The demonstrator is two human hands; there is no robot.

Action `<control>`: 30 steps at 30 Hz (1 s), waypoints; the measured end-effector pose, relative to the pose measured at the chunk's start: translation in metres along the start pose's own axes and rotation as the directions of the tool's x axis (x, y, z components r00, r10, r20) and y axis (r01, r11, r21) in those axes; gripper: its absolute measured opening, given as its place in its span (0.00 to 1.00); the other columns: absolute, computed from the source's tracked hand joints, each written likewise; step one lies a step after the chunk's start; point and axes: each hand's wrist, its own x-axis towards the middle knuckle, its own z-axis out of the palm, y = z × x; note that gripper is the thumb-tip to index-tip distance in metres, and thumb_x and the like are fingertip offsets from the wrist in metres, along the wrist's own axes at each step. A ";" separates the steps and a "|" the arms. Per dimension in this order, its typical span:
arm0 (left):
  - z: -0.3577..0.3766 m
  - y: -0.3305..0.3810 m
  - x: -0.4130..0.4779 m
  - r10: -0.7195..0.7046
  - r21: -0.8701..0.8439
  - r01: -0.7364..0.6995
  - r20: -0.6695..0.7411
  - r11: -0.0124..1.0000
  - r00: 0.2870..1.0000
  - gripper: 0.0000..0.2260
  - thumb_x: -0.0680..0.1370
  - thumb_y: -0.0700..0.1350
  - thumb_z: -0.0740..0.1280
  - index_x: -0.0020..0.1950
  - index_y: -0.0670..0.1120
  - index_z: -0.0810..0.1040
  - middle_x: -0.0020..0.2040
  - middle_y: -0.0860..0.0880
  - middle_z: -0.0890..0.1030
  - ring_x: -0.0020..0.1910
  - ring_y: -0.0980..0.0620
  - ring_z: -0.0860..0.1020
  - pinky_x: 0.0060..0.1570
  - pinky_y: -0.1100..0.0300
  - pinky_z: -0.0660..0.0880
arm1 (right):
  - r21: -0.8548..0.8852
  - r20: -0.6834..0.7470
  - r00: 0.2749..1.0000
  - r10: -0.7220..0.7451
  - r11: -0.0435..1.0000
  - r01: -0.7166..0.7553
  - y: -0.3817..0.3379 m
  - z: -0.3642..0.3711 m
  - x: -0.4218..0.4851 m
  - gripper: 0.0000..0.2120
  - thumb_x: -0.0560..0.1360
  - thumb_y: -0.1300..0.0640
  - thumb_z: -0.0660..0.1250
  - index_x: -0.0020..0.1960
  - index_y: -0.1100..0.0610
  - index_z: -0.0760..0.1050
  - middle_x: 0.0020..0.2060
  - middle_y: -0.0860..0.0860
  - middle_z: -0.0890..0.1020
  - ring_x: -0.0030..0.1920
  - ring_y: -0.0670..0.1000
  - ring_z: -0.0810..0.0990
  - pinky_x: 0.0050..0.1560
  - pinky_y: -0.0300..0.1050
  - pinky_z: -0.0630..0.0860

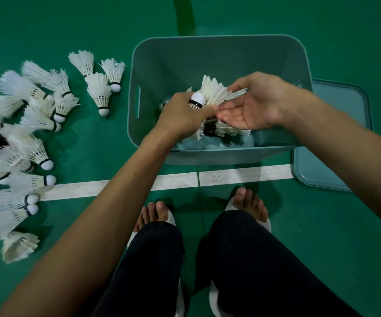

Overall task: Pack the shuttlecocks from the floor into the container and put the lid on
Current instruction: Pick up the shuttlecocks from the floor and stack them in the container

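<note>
Light is dim and falls from overhead, giving the matte green court floor (pixel 322 225) a dark cast. Soft shadows gather around the person's feet (pixel 155 213) and along the base of the teal plastic container (pixel 219 156). The white feathered shuttlecocks (pixel 36 124) at the left edge smear with blur and wide-angle stretch, while the cream feathered shuttlecock (pixel 212 90) pinched in the left hand (pixel 182 115) reads sharp.

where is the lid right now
In the head view, the lid lies flat on the floor on the right, close beside the container.
</note>
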 end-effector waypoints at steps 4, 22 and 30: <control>-0.008 0.002 0.000 0.003 0.103 -0.008 0.055 0.995 0.998 0.18 0.69 0.59 0.76 0.49 0.46 0.84 0.42 0.49 0.85 0.42 0.48 0.82 0.47 0.53 0.78 | -0.142 -0.107 0.992 -0.068 0.988 0.052 0.001 -0.004 0.003 0.11 0.78 0.56 0.66 0.54 0.63 0.79 0.52 0.58 0.87 0.41 0.53 0.84 0.37 0.41 0.83; -0.057 0.032 0.010 -0.195 0.563 0.139 0.040 0.815 0.980 0.23 0.74 0.63 0.73 0.57 0.46 0.78 0.54 0.45 0.81 0.52 0.41 0.80 0.52 0.51 0.76 | -0.401 -0.058 0.993 0.099 0.909 -0.114 0.018 0.030 0.041 0.01 0.79 0.67 0.67 0.49 0.63 0.76 0.38 0.57 0.78 0.37 0.52 0.80 0.38 0.45 0.85; -0.045 0.034 0.022 -0.074 -0.065 0.071 -0.048 0.995 0.996 0.39 0.81 0.67 0.56 0.74 0.33 0.68 0.51 0.43 0.81 0.56 0.55 0.77 0.36 0.60 0.65 | -0.512 -0.116 0.985 0.127 0.842 -0.169 0.035 0.068 0.076 0.09 0.82 0.68 0.62 0.43 0.63 0.72 0.30 0.56 0.80 0.36 0.51 0.79 0.44 0.46 0.84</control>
